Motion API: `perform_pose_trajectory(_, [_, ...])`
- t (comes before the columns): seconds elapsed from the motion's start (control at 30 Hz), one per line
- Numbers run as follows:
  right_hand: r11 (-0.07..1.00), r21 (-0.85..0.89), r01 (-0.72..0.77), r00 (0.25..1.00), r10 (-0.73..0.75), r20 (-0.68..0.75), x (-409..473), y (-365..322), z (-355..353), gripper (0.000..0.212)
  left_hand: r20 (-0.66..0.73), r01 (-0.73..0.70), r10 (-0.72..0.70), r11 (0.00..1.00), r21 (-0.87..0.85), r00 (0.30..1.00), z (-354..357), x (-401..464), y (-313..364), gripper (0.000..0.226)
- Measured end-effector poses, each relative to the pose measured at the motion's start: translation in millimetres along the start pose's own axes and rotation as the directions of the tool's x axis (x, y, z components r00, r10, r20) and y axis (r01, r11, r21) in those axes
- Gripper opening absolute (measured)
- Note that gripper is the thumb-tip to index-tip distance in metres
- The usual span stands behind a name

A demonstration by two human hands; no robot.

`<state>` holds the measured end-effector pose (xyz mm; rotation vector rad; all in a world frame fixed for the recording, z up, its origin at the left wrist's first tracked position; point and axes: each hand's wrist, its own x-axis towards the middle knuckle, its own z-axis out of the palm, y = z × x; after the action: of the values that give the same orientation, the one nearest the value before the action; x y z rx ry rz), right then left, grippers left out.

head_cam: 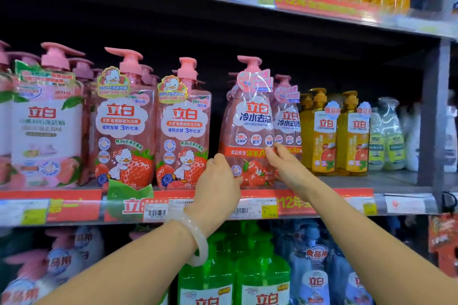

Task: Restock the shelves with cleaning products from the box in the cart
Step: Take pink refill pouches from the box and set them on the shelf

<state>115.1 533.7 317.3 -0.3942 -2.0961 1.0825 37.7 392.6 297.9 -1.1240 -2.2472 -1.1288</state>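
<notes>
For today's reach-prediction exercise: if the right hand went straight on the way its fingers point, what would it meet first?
The right hand probably meets the second pink bottle first; depth is unclear.

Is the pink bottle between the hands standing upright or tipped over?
Upright. The pink bottle stands on the shelf, pump on top, with the left hand and right hand on its lower sides.

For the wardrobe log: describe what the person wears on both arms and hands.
Both forearms are bare, with no sleeves in view. The left hand has a thin ring on one finger, and a pale, translucent bangle circles the left wrist. The right hand shows no jewellery and no glove.
</notes>
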Motion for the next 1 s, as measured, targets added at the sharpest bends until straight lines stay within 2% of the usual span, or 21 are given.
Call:
perform_pose_trajectory(0.1, [1.000,-0.011,0.012,1.000,-0.012,-0.026,-1,0,1,0.052,0.030,0.001,0.000,1.000,-0.024,1.000,-1,3,-3,0.041])
perform_pose_trajectory(0.2, [1.000,0.017,0.023,0.999,-0.023,-0.024,-5,-2,1,0.044,0.068,-0.009,0.012,0.999,-0.052,0.998,-2,4,-5,0.040])
perform_pose_trajectory(0.33, [0.999,-0.040,0.015,1.000,-0.016,-0.024,-10,-5,0,0.045,0.098,-0.029,0.036,0.997,-0.071,0.995,-5,-2,-5,0.039])
perform_pose_trajectory(0.4, [0.982,-0.162,0.098,0.972,-0.130,-0.197,-16,-4,3,0.052,0.068,-0.101,0.102,0.995,-0.027,0.992,-10,-12,-5,0.045])
perform_pose_trajectory(0.47, [0.921,-0.320,0.222,0.872,-0.334,-0.358,-34,-10,12,0.047,0.014,-0.211,0.211,0.976,0.047,0.977,-17,-27,-12,0.051])
perform_pose_trajectory(0.5, [0.867,-0.397,0.300,0.816,-0.449,-0.364,-45,-16,19,0.042,-0.010,-0.276,0.278,0.957,0.095,0.961,-24,-35,-18,0.051])
perform_pose_trajectory(0.57, [0.729,-0.529,0.435,0.743,-0.622,-0.246,-65,-28,42,0.037,0.000,-0.378,0.387,0.901,0.212,0.922,-40,-51,-38,0.044])
perform_pose_trajectory(0.6, [0.672,-0.571,0.471,0.755,-0.642,-0.132,-75,-31,59,0.036,0.030,-0.400,0.409,0.872,0.282,0.912,-49,-59,-53,0.040])
perform_pose_trajectory(0.67, [0.610,-0.624,0.488,0.844,-0.512,0.159,-97,-42,99,0.035,0.163,-0.397,0.363,0.809,0.433,0.917,-72,-81,-86,0.034])
perform_pose_trajectory(0.7, [0.576,-0.645,0.501,0.862,-0.400,0.312,-106,-43,121,0.037,0.250,-0.368,0.275,0.779,0.508,0.928,-85,-94,-102,0.034])
perform_pose_trajectory(0.73, [0.548,-0.651,0.526,0.849,-0.292,0.441,-116,-44,144,0.038,0.323,-0.323,0.152,0.747,0.581,0.934,-98,-108,-119,0.034])
perform_pose_trajectory(0.8, [0.523,-0.600,0.605,0.762,-0.161,0.627,-140,-44,195,0.039,0.421,-0.267,-0.062,0.688,0.675,0.905,-126,-141,-156,0.038])
perform_pose_trajectory(0.87, [0.536,-0.504,0.677,0.653,-0.121,0.748,-171,-40,248,0.043,0.489,-0.238,-0.248,0.641,0.730,0.836,-155,-178,-196,0.042])
perform_pose_trajectory(1.0, [0.542,-0.324,0.776,0.431,-0.080,0.899,-239,-40,344,0.049,0.458,-0.070,-0.551,0.585,0.808,0.698,-222,-265,-271,0.039])
